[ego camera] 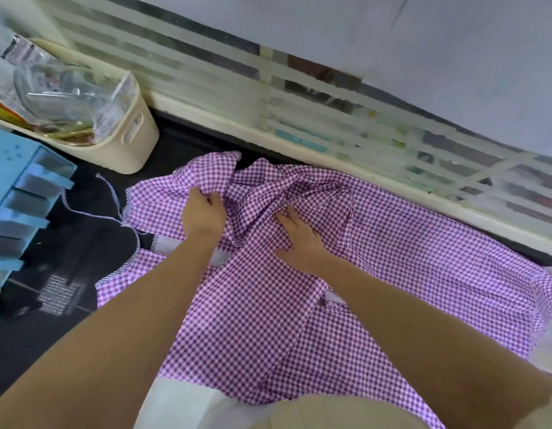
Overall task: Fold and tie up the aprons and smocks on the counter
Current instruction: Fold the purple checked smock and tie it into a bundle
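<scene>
A purple-and-white gingham smock (392,274) lies spread across the counter, bunched and wrinkled at its far end. My left hand (203,212) grips a bunch of the smock's cloth at the upper left, fingers curled into the folds. My right hand (299,239) lies flat on the cloth near the middle, fingers straight and pressing it down. A black apron (92,224) with striped trim lies to the left, partly under the smock's edge.
A cream plastic basket (126,140) filled with packets and clear bags stands at the back left. A light blue drawer rack (17,209) sits at the left edge. A frosted striped window (330,97) runs along the back of the dark counter (181,140).
</scene>
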`<action>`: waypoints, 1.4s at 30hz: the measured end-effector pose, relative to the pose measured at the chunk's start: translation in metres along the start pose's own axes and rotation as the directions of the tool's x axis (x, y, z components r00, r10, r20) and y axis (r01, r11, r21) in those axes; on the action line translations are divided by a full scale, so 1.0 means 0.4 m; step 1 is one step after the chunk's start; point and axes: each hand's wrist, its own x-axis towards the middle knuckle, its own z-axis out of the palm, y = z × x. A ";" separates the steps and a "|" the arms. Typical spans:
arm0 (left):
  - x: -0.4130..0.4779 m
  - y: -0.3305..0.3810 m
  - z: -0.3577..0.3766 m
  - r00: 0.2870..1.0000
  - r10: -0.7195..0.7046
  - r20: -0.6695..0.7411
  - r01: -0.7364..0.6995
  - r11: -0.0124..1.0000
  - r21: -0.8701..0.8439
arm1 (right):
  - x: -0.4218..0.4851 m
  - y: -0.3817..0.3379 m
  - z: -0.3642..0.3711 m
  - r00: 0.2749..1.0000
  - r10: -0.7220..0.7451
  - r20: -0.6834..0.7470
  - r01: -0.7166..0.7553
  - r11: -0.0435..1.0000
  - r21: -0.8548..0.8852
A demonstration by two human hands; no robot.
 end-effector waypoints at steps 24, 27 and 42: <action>-0.337 -0.239 -0.085 0.429 0.686 0.588 -0.903 0.345 0.257 | -0.121 -0.052 0.001 0.943 0.105 0.316 -0.333 0.312 0.890; -0.342 -0.267 -0.095 0.425 0.603 0.675 -0.900 0.202 0.386 | -0.131 -0.011 0.017 0.933 0.158 0.322 -0.358 0.459 0.813; -0.317 -0.161 -0.087 0.747 -0.199 0.634 0.349 0.930 -0.120 | -0.184 -0.052 0.068 0.907 -0.078 0.414 -0.149 0.860 0.489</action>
